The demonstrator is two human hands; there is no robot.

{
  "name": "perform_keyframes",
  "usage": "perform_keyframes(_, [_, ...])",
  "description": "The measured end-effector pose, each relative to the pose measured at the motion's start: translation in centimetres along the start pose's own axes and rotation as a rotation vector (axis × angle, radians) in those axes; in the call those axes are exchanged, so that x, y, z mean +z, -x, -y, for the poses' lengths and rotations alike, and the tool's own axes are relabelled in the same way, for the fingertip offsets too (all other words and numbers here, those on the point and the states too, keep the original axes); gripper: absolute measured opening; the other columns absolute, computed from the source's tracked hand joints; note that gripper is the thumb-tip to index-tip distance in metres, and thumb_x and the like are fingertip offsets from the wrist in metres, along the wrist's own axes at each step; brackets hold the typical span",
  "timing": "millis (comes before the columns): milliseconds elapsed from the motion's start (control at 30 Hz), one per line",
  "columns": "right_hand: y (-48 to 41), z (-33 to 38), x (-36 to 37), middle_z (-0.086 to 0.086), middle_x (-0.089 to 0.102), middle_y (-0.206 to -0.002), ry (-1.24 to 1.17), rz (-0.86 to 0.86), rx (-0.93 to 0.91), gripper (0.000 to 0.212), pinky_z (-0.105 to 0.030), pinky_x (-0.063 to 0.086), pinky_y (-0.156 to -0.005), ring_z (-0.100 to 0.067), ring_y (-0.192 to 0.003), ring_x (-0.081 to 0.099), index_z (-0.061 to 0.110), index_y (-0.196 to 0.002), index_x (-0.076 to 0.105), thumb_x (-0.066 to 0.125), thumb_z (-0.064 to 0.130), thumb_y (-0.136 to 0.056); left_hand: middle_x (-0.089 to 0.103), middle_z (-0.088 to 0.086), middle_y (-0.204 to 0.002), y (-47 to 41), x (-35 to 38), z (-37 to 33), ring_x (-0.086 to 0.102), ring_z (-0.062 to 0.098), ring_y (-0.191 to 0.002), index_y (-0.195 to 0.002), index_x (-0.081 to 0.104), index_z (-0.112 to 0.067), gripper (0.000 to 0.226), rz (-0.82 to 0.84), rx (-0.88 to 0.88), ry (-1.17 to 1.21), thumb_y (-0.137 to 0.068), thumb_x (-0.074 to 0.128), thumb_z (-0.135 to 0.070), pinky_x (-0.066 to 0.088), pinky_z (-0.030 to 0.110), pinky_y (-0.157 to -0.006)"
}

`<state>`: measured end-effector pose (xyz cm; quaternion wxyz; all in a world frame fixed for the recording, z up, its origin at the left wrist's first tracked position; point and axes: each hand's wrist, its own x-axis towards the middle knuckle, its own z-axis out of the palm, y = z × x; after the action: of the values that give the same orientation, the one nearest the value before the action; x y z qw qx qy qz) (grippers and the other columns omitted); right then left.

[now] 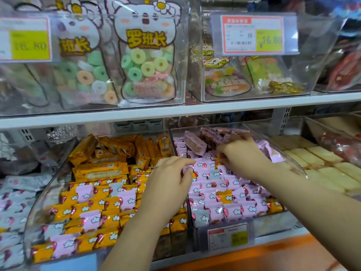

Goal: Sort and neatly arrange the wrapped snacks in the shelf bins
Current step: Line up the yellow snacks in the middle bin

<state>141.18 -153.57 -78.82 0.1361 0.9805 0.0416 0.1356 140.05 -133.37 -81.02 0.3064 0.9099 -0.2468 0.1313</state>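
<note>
We logged: left hand (170,184) pinched a pink packet (188,168) at the pink bin (273,222) wall; right hand (241,153) curled deeper in, grip unclear. We judged stray orange packets (226,197) best lifted out first.

Two bare hands reach in at mid-frame: the left hand (170,184) and the right hand (241,155). Two clear bins lie beneath them, the orange-filled bin (64,163) at lower left and the pink-filled bin (289,159) at centre right. The orange packets (97,203) and pink packets (234,211) are too many to count. One white shelf board (234,106) crosses the middle. Upper left, two cat-shaped candy bags (144,55). Three price labels: the top-left label (25,39), the top-right label (254,35) and the bottom label (228,238). One gold-wrapped sweet (285,88), upper right.
</note>
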Motion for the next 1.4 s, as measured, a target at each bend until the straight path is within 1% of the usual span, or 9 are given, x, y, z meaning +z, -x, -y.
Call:
perform_keyframes(100, [0.5,-0.1,-0.1,0.002,0.060,-0.088,-0.118,-0.053,0.029,0.007,-0.035,0.029,-0.099,-0.022,-0.096,0.051,0.027,-0.094,0.053,0.046,0.024,-0.094,0.053,-0.018,-0.128,0.0,0.1,0.0,0.034,0.004,-0.123,-0.125,0.056,-0.035,0.031,-0.003,-0.002,-0.007,-0.098,0.041,-0.033,0.028,0.018,-0.097])
perform_keyframes(267, [0.7,-0.1,-1.0,-0.008,0.065,-0.090,-0.354,-0.223,0.137,0.014,-0.029,0.036,-0.067,-0.028,-0.079,0.057,0.014,-0.100,0.058,0.046,0.019,-0.096,0.054,-0.018,-0.126,0.0,0.2,0.1,0.034,0.003,-0.122,-0.124,0.057,-0.033,0.031,-0.008,0.010,-0.004,-0.098,0.041,-0.031,0.024,0.014,-0.093])
perform_keyframes(367, [1.1,0.4,-2.8,-0.003,0.054,-0.081,-0.434,-0.346,0.225,0.011,-0.030,0.033,-0.057,-0.030,-0.071,0.053,0.013,-0.102,0.053,0.045,0.019,-0.095,0.054,-0.017,-0.126,0.1,0.3,0.2,0.035,0.003,-0.122,-0.125,0.057,-0.033,0.032,-0.015,0.017,0.000,-0.098,0.040,-0.031,0.026,0.016,-0.097])
perform_keyframes(567, [2.3,1.1,-3.5,0.003,0.050,-0.073,-0.629,-0.366,0.219,0.010,-0.028,0.030,-0.051,-0.014,-0.058,0.046,0.012,-0.102,0.051,0.045,0.019,-0.097,0.035,-0.016,-0.144,0.4,0.0,-1.1,0.024,0.007,-0.133,-0.139,0.039,-0.039,0.040,0.002,0.081,-0.072,-0.099,0.036,-0.035,0.019,0.032,-0.113])
perform_keyframes(667, [2.0,1.1,-3.4,0.003,0.054,-0.069,-0.764,-0.309,0.247,0.005,-0.012,0.033,-0.044,0.003,-0.054,0.048,0.013,-0.098,0.049,0.045,0.015,-0.096,0.032,-0.016,-0.146,-0.9,0.1,-2.6,0.025,0.011,-0.134,-0.137,0.040,-0.042,0.039,0.038,0.146,-0.227,-0.098,0.034,-0.041,0.013,0.038,-0.113])
perform_keyframes(800, [2.4,0.6,-3.4,-0.005,0.062,-0.068,-0.905,-0.438,0.315,0.007,-0.031,0.049,-0.059,-0.016,-0.064,0.065,0.019,-0.093,0.048,0.045,0.013,-0.096,0.037,-0.009,-0.146,-2.4,0.8,-2.7,0.028,0.018,-0.135,-0.139,0.039,-0.033,0.041,0.229,0.107,-0.384,-0.099,0.034,-0.038,0.011,0.050,-0.112])
perform_keyframes(933, [3.9,0.8,-3.8,-0.003,0.066,-0.067,-1.005,-0.557,0.271,0.007,-0.008,0.040,-0.052,0.003,-0.060,0.061,0.020,-0.094,0.046,0.045,0.013,-0.097,0.040,-0.004,-0.145,-2.9,0.9,-2.9,0.030,0.024,-0.134,-0.140,0.039,-0.029,0.043,0.348,0.053,-0.441,-0.098,0.036,-0.039,0.012,0.054,-0.112])
perform_keyframes(1167, [4.5,2.7,-2.6,0.011,0.058,-0.109,-0.935,-0.531,-0.091,0.024,-0.012,0.042,-0.087,-0.001,-0.103,0.054,0.018,-0.111,0.061,0.052,0.025,-0.090,0.039,-0.014,-0.143,-0.5,-1.7,-2.4,0.027,0.012,-0.135,-0.137,0.041,-0.038,0.039,0.121,0.005,-0.288,-0.098,0.038,-0.037,0.008,0.044,-0.116])
perform_keyframes(1400, [1.0,7.8,-2.4,0.004,0.062,-0.108,-0.923,-0.497,-0.222,0.025,-0.015,0.043,-0.088,-0.005,-0.101,0.056,0.014,-0.106,0.066,0.063,0.024,-0.083,0.034,-0.022,-0.140,3.5,-5.4,1.5,0.022,0.004,-0.134,-0.134,0.042,-0.042,0.038,0.003,-0.078,-0.333,-0.097,0.036,-0.042,0.007,0.038,-0.116])
